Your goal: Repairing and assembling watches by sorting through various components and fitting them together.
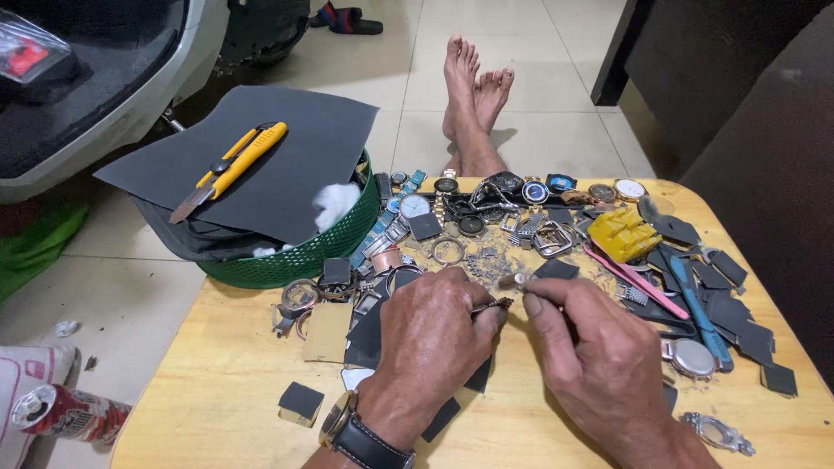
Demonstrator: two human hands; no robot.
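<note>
Pale floor tiles run under a low wooden table (243,382) strewn with watch parts. At its middle, the left hand (430,334) pinches a small metal watch part (493,305) between thumb and fingertips, closed tight on it. Touching that piece from the other side, the right hand (595,356) grips a thin tool (512,280), its fingers curled shut around it. Just beyond lie loose watch cases (452,208) and dark sandpaper squares (721,295). Left of them, a green basket (321,247) carries a black sheet (295,165) with a yellow utility knife (230,165) on top.
</note>
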